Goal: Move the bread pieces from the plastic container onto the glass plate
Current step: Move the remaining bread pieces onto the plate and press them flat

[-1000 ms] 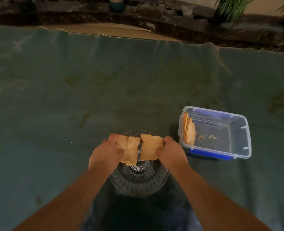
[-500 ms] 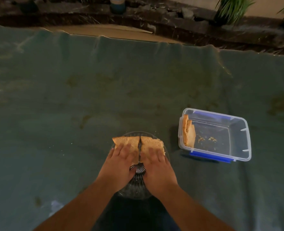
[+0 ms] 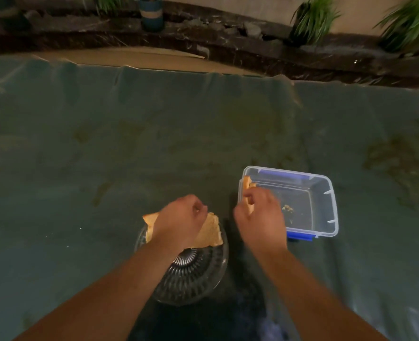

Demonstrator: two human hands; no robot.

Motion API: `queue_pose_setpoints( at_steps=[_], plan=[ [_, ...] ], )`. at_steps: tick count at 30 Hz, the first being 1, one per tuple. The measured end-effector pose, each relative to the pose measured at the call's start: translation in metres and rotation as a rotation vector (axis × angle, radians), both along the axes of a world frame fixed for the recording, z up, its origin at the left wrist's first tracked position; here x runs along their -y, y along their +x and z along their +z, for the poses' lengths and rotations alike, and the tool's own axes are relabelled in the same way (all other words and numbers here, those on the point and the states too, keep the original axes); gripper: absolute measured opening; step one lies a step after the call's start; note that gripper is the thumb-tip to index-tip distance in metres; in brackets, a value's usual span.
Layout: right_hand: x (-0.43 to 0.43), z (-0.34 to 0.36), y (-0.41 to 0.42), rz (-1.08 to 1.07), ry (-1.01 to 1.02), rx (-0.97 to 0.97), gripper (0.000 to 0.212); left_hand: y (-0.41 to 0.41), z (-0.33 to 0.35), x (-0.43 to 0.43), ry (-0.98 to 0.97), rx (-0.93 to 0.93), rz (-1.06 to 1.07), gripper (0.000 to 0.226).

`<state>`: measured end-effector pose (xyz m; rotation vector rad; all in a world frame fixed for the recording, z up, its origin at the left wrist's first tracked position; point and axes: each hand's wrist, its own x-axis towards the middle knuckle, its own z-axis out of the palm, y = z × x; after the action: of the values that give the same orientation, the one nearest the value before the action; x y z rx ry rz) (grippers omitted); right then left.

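A ribbed glass plate (image 3: 193,274) sits on the cloth just in front of me. Bread pieces (image 3: 209,233) lie across its far half, partly hidden under my left hand (image 3: 179,221), which hovers over them with fingers curled; whether it grips them is unclear. To the right stands a clear plastic container (image 3: 326,205) with blue clips. My right hand (image 3: 260,215) reaches over its left wall, fingers closed on the bread slices (image 3: 247,184) leaning there. Crumbs (image 3: 287,208) lie on the container's floor.
A green cloth (image 3: 129,156) covers the whole surface, wrinkled at its far edge. Beyond it run a strip of cardboard (image 3: 134,57), a dark rocky border, a striped pot (image 3: 151,13) and green plants (image 3: 311,18).
Both hands had pressed the bread onto the plate. My right hand has since moved right into the container onto the leaning slices; my left hand has lifted and curled over the plate's bread.
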<state>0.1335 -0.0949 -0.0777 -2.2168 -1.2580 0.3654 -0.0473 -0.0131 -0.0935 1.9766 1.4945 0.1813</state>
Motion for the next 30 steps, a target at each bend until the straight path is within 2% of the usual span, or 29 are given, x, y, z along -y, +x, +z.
queue_pose_setpoints(
  at_steps=[3, 7, 11, 16, 19, 24, 30],
  plan=[
    [-0.012, -0.002, 0.052, -0.296, -0.146, -0.335, 0.019, 0.049, 0.008, -0.010, -0.146, 0.116, 0.083, 0.029],
    [-0.023, -0.020, 0.088, -0.333, -0.355, -0.572, 0.059, 0.096, 0.006, -0.013, -0.325, 0.192, 0.163, 0.040],
    [-0.033, -0.034, 0.092, -0.279, -0.437, -0.649, 0.087, 0.119, -0.001, -0.013, -0.385, 0.219, 0.191, 0.050],
    [-0.043, -0.042, 0.097, -0.146, -0.541, -0.680, 0.093, 0.133, -0.012, -0.014, -0.408, 0.209, 0.226, 0.042],
    [-0.045, -0.044, 0.102, -0.119, -0.532, -0.680, 0.094, 0.136, -0.018, -0.017, -0.405, 0.230, 0.267, 0.035],
    [-0.045, -0.049, 0.106, -0.020, -0.470, -0.601, 0.079, 0.139, -0.024, -0.020, -0.362, 0.271, 0.280, 0.021],
    [-0.047, -0.052, 0.110, 0.123, -0.397, -0.562, 0.057, 0.141, -0.026, -0.021, -0.339, 0.286, 0.296, 0.016]
  ],
)
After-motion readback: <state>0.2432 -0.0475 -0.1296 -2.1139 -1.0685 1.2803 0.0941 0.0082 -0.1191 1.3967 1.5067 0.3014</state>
